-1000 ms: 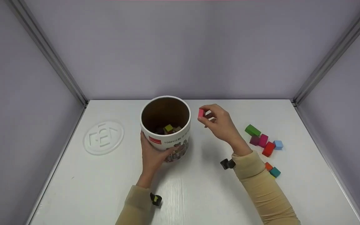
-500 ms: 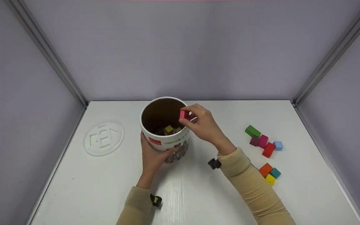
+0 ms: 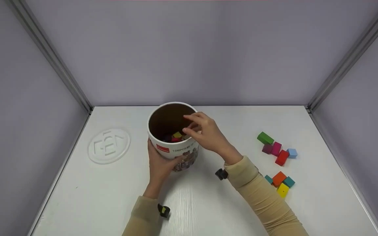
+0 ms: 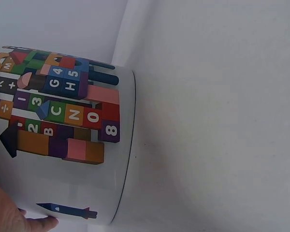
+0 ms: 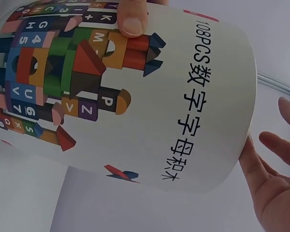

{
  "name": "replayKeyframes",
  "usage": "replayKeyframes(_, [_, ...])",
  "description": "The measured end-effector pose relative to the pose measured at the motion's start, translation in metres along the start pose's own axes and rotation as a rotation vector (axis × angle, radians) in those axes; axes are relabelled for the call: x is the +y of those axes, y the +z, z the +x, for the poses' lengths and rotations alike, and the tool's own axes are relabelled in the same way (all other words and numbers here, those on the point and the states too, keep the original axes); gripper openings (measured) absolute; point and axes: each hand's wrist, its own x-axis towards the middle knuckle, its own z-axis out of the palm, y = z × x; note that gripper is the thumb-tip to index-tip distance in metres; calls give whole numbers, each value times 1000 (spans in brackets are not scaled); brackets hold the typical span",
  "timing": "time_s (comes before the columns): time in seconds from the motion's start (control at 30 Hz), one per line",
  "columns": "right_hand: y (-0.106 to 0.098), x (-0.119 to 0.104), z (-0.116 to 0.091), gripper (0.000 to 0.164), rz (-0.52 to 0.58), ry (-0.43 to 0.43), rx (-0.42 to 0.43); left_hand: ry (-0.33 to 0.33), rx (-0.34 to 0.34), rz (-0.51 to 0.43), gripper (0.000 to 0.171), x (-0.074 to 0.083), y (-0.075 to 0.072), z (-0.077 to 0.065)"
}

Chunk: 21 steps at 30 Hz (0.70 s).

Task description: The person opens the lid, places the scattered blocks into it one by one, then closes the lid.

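A white cylindrical bucket (image 3: 161,156) with printed toy blocks on its wall stands tilted mid-table in the head view, its opening facing up. Around its near left side my left hand (image 3: 158,165) grips it, the thumb lying across the front. My right hand (image 3: 210,132) is over the bucket's right rim, fingers spread apart with nothing between them. Inside, a red block (image 3: 176,139) lies beside a yellow-green block (image 3: 177,134) among darker ones. The right wrist view shows the fingers of my right hand (image 5: 275,193) against the rim, with bare space between them.
Right of the bucket lie several loose blocks, including a green block (image 3: 265,138), a light blue block (image 3: 292,153), an orange block (image 3: 279,179) and a yellow block (image 3: 283,190). A clear round lid (image 3: 109,146) lies at left. Grey walls enclose the table.
My right hand has moved left to the bucket's opening and let go of the red-pink block, which now lies inside. The left hand has kept its grip on the bucket.
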Motion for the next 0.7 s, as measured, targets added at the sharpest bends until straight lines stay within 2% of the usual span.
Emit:
replayKeyframes(0.23, [-8,4,-12,38,-43,-42,52,-18,11,40,135,-30,4,1])
replayKeyframes(0.47, [-18,12,-28,40,-67,-2,81,-15,8,44,135,-33,4,0])
replayKeyframes(0.7, [-34,25,-45,44,-86,83,100,-40,0,55,135,-33,4,-1])
